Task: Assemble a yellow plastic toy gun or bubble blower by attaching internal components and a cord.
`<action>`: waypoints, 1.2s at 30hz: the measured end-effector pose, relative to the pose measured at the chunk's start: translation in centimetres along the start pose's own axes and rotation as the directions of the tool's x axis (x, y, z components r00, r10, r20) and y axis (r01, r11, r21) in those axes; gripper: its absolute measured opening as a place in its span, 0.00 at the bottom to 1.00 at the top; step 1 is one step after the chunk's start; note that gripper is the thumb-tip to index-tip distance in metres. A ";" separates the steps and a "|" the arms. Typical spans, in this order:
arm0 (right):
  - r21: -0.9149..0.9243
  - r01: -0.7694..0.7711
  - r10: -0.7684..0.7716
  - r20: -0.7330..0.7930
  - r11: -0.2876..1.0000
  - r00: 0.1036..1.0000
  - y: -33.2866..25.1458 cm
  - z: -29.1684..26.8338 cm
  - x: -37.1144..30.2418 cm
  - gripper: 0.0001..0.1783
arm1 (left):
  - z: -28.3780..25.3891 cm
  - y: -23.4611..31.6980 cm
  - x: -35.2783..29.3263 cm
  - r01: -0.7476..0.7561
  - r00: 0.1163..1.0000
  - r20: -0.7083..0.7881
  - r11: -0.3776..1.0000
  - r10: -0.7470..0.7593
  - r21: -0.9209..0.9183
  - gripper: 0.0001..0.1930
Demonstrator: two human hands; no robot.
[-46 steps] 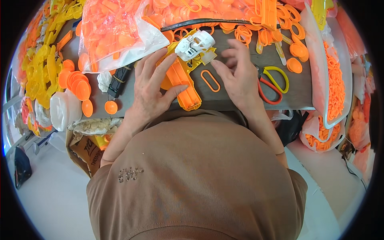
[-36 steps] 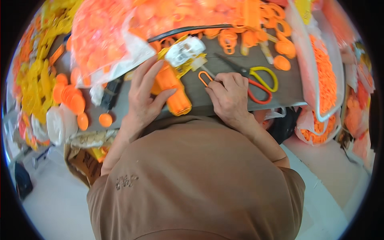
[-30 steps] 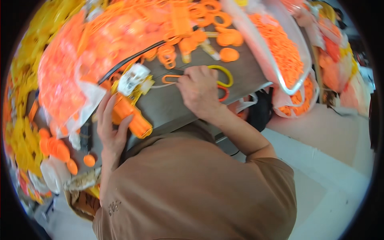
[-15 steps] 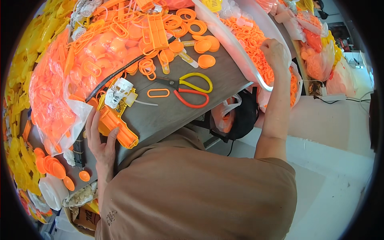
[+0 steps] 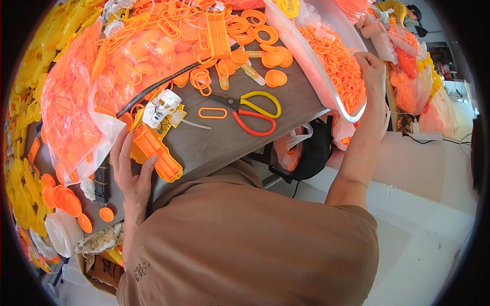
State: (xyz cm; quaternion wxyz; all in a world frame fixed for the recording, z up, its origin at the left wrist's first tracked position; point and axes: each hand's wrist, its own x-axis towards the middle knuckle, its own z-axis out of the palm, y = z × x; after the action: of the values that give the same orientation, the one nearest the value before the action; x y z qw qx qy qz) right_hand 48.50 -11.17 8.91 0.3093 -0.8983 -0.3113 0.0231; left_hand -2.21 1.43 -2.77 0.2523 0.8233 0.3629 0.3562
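My left hand (image 5: 133,171) lies at the near left edge of the table, thumb and fingers on either side of an orange plastic housing (image 5: 162,159). Joined to this housing are a yellow frame and a white gear unit (image 5: 162,108) with a thin clear tube. My right hand (image 5: 372,69) is over the right rim of a white bin (image 5: 306,76) full of small orange rings (image 5: 337,64). Its fingers are curled together, and whatever they may hold is hidden. Scissors (image 5: 255,113) with one yellow and one red handle lie on the table, beside an orange oval ring (image 5: 212,112).
A clear bag of orange parts (image 5: 76,112) and loose orange pieces cover the table's far left. Orange spoon-like pieces (image 5: 65,198) lie nearer. A black bag (image 5: 309,153) hangs below the right edge. Another person (image 5: 395,11) is at the far right, beyond more bags (image 5: 408,92).
The whole view has shifted slightly. My right hand has moved right, from above the orange rings to the bin's rim. My left hand stays at the orange housing.
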 end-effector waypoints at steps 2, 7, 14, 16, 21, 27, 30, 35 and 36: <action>0.303 0.021 -0.033 0.036 0.953 0.999 -2.3 1.0 -2.1 0.11 | -0.3 0.6 0.4 -0.071 0.995 -0.061 0.997 0.073 0.034 0.26; 0.851 -0.131 -0.335 0.336 0.509 0.880 -10.5 8.7 -11.6 0.08 | -2.2 4.1 2.0 -0.037 0.996 0.061 0.951 0.058 -0.308 0.22; 0.915 -0.362 -0.637 0.387 0.176 0.666 -17.2 16.3 -22.9 0.06 | -0.3 6.0 3.1 0.492 0.870 0.416 0.438 -0.264 -0.752 0.13; 0.940 -0.212 -0.678 0.340 0.267 0.652 -17.2 16.7 -23.4 0.06 | -0.8 5.3 2.7 0.492 0.868 0.398 0.404 -0.298 -0.771 0.12; 0.793 0.562 -0.965 0.121 0.234 0.232 -15.9 16.7 -21.4 0.12 | -4.0 3.8 2.9 0.683 0.673 0.694 0.575 -0.257 -0.450 0.12; 0.743 0.648 -0.975 0.220 0.168 0.000 -14.8 16.7 -21.9 0.15 | -3.2 3.3 2.1 0.619 0.628 0.763 0.693 -0.155 -0.369 0.10; 0.719 0.665 -0.974 0.220 0.200 0.055 -14.5 17.0 -21.9 0.13 | -2.9 3.4 1.5 0.421 0.808 0.555 0.854 -0.199 -0.306 0.08; 0.563 0.710 -0.904 0.311 0.423 0.292 -15.2 18.4 -21.9 0.11 | -1.9 1.2 1.3 -0.181 0.983 -0.009 0.981 0.182 0.066 0.17; 0.507 0.726 -0.881 0.343 0.465 0.326 -15.4 18.7 -21.8 0.11 | -1.8 1.0 1.3 -0.199 0.979 -0.011 0.973 0.201 0.119 0.19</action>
State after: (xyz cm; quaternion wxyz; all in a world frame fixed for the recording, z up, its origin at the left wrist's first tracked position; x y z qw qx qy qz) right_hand 18.14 -4.12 -0.74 0.2865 -0.5185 -0.7875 0.1702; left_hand -2.52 2.05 -0.46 0.1620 0.8650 0.3014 0.3670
